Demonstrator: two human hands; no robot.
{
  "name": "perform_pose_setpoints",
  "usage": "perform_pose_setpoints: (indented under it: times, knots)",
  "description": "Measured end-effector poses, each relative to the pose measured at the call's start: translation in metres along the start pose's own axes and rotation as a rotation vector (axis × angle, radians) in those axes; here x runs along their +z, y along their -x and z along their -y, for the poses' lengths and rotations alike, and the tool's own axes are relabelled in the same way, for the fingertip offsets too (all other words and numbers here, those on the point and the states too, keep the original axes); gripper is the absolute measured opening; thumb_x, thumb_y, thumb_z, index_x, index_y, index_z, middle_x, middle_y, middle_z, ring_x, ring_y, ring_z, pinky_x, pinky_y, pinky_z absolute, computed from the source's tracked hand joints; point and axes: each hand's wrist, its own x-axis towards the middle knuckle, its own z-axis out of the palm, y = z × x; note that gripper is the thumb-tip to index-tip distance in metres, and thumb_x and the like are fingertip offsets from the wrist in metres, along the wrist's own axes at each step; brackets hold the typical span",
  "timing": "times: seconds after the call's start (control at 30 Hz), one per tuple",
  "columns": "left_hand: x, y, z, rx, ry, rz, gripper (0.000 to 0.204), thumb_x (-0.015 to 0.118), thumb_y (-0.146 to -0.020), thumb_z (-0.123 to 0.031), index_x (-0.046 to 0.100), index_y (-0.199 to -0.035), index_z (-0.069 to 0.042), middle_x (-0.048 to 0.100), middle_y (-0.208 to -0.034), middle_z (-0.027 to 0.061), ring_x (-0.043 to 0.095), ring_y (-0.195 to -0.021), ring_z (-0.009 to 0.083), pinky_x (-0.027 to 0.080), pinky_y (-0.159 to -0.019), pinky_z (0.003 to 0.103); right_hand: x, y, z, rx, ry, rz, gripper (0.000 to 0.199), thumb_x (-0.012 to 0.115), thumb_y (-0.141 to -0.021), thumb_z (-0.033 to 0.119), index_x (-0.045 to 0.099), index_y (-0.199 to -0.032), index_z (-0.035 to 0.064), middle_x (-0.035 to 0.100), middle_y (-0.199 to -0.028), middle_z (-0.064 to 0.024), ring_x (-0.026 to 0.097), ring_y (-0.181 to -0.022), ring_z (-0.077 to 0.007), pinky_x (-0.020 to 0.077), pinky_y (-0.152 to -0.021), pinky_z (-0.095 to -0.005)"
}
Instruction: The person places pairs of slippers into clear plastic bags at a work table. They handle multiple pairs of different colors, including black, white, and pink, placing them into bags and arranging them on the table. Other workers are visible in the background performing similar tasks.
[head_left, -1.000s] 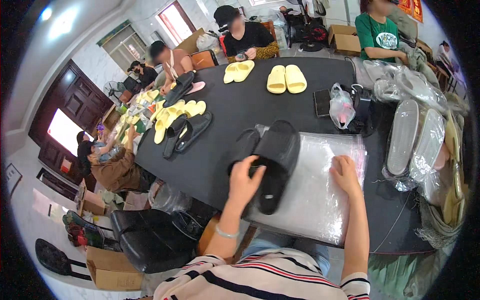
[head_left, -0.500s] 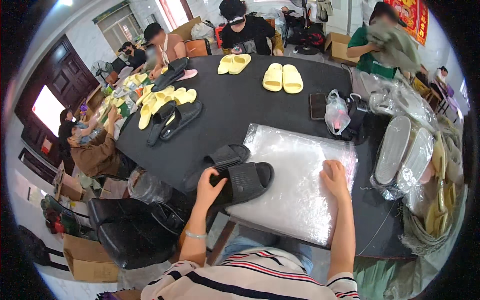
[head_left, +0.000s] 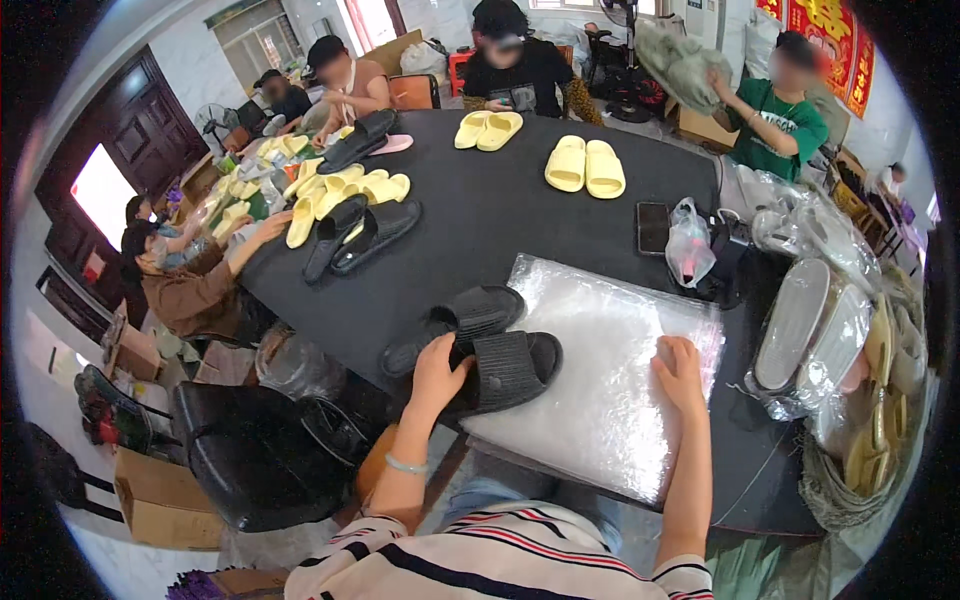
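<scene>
My left hand (head_left: 438, 378) grips the near black slipper (head_left: 505, 372) toward its heel end, with the thumb on the near side. Just beyond lies its mate, a second black slipper (head_left: 478, 312). Both slippers rest partly over the left edge of a stack of clear plastic bags (head_left: 600, 370). My right hand (head_left: 683, 378) lies on the right part of that stack, fingers loosely bent and apart, holding nothing. How far the left fingers reach under the slipper is hidden.
Yellow slippers (head_left: 585, 167) stand across the black table (head_left: 470, 225); more yellow and black pairs lie left. At right are a phone (head_left: 653, 228), a small plastic bag (head_left: 688, 245) and wrapped slippers (head_left: 812, 335). A black chair (head_left: 255, 455) stands at my left. Co-workers sit around.
The view has shifted slightly. My hands stay on the slipper and the bag stack. A co-worker in green has swung a grey-green bundle leftward; another at left reaches to the yellow slippers.
</scene>
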Motion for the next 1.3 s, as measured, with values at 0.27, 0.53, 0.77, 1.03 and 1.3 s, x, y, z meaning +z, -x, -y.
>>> perform_pose_setpoints:
  times: [0.27, 0.53, 0.77, 1.03, 1.3]
  knots:
    - [-0.002, -0.024, 0.0, 0.0, 0.101, -0.021, 0.026, 0.074, -0.071, -0.01, 0.065, -0.092, 0.002, 0.065, -0.102, 0.0181, 0.061, -0.098, 0.0354, 0.048, -0.085, 0.039, -0.004, 0.001, 0.0, 0.03, 0.008, 0.04, 0.04, 0.07, -0.08, 0.018, 0.058, -0.116, 0.0056, 0.053, -0.12, -0.0174, 0.045, -0.117, -0.0352, 0.0369, -0.101, -0.0416]
    - [-0.066, -0.116, 0.102, 0.042, 0.012, -0.1, 0.02, 0.075, -0.069, -0.015, 0.063, -0.072, 0.001, 0.062, -0.082, 0.0164, 0.06, -0.078, 0.0332, 0.046, -0.069, 0.039, -0.001, 0.0, -0.005, 0.031, -0.01, 0.043, 0.04, 0.07, -0.079, 0.019, 0.059, -0.115, 0.005, 0.053, -0.12, -0.0169, 0.046, -0.116, -0.0346, 0.0375, -0.101, -0.0413]
    - [-0.15, -0.255, 0.195, -0.029, -0.174, -0.575, 0.052, 0.07, -0.077, -0.01, 0.052, -0.124, 0.004, 0.064, -0.106, 0.0255, 0.063, -0.096, 0.0363, 0.05, -0.082, 0.04, -0.005, 0.001, 0.007, 0.015, 0.011, 0.025, 0.04, 0.068, -0.08, 0.02, 0.059, -0.116, 0.004, 0.053, -0.12, -0.0184, 0.047, -0.117, -0.0358, 0.0383, -0.1, -0.0414]
    - [-0.021, -0.187, 0.143, 0.08, 0.025, -0.202, 0.062, 0.071, -0.076, -0.019, 0.048, -0.128, 0.005, 0.048, -0.132, 0.0261, 0.045, -0.125, 0.0386, 0.036, -0.106, 0.042, -0.007, 0.004, 0.002, 0.013, 0.057, 0.019, 0.042, 0.068, -0.081, 0.022, 0.057, -0.118, 0.005, 0.052, -0.122, -0.0178, 0.049, -0.115, -0.0362, 0.0408, -0.098, -0.0414]
    - [0.058, -0.092, 0.036, 0.169, 0.104, 0.199, 0.052, 0.062, -0.086, -0.019, 0.046, -0.132, 0.001, 0.042, -0.139, 0.0259, 0.038, -0.131, 0.0384, 0.031, -0.11, 0.043, -0.003, -0.001, 0.001, 0.014, 0.03, 0.036, 0.042, 0.068, -0.081, 0.022, 0.057, -0.118, 0.0052, 0.052, -0.121, -0.0175, 0.048, -0.115, -0.0367, 0.0401, -0.099, -0.0425]
